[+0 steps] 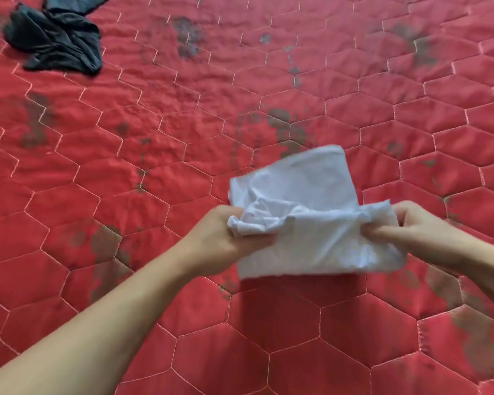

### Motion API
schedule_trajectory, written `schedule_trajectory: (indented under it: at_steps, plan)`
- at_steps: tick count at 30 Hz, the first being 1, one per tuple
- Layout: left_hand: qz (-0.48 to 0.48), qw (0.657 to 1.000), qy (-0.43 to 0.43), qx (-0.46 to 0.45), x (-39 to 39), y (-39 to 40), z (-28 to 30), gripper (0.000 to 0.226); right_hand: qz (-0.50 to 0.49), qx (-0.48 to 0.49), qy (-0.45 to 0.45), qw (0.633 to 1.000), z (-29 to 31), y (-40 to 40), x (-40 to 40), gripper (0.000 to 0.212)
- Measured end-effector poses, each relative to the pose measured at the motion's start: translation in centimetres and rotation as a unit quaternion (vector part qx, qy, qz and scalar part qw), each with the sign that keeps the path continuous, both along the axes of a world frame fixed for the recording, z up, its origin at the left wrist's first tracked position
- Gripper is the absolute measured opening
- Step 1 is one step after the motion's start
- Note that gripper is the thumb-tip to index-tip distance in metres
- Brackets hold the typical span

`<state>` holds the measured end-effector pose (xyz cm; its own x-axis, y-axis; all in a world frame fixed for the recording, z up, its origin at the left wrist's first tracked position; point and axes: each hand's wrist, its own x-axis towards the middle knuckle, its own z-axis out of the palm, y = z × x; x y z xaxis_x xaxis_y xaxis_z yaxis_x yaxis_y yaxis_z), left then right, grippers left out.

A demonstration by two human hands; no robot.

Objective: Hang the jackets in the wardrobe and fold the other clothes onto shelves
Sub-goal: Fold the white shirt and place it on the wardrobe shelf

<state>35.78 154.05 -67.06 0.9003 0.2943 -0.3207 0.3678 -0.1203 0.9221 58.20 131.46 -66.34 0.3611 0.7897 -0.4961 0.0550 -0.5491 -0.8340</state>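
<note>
Head view: a folded white garment [303, 212] is gripped at either end by left hand [226, 240] and right hand [419, 226] above the red quilted bed [183, 115]; a dark garment [57, 38] is left crumpled far off.

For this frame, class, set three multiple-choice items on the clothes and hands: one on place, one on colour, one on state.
1. Where does the dark garment lie?
A. far left of the quilt
B. under the hands
C. near right

2. What colour is the held cloth?
A. black
B. white
C. green

3. How is the white cloth held?
A. by neither hand
B. left only
C. by both hands

Answers: 1 A, it sits crumpled at the red quilt's top left; 2 B, plainly white; 3 C, left hand and right hand each grip an edge.
</note>
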Motion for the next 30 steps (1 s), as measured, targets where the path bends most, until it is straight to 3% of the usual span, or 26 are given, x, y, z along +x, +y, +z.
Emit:
schedule_trajectory:
  at_steps: [2, 5, 9, 12, 15, 19, 26, 30]
  plan:
    - [0.014, 0.999, 0.020, -0.027, -0.4, -0.5, -1.4, 0.045, -0.005, -0.027, 0.005, 1.000, -0.6, -0.6, -0.6, 0.029]
    - [0.092, 0.989, 0.075, -0.082, -0.2, -1.3, -2.8, 0.036, -0.126, -0.011, 0.034, 0.991, -1.6, -0.6, -2.0, 0.030]
    - [0.257, 0.933, 0.104, -0.229, 0.2, -3.0, -4.1, 0.027, -0.179, -0.005, 0.077, 0.981, -2.8, -0.5, -2.8, 0.009]
    - [0.301, 0.914, 0.078, -0.262, 0.7, -2.8, -4.6, 0.022, -0.177, -0.003, 0.027, 0.984, -3.4, 0.6, -1.7, 0.009]
    - [0.365, 0.905, 0.068, -0.209, 1.8, -2.7, -5.3, 0.017, -0.178, 0.008, -0.052, 0.983, -4.2, 3.2, -0.6, 0.019]
    - [0.410, 0.909, 0.065, -0.030, 2.5, -3.4, -6.7, 0.014, -0.158, -0.031, -0.158, 0.974, -5.8, 5.1, -0.2, 0.042]
    - [0.422, 0.905, 0.037, 0.038, 2.9, -2.8, -7.6, 0.020, -0.137, -0.064, -0.246, 0.957, -5.7, 6.2, 0.0, 0.054]
    - [0.438, 0.892, 0.082, 0.080, 2.8, -2.5, -7.5, 0.020, -0.097, -0.093, -0.291, 0.947, -5.4, 7.4, 0.1, 0.057]
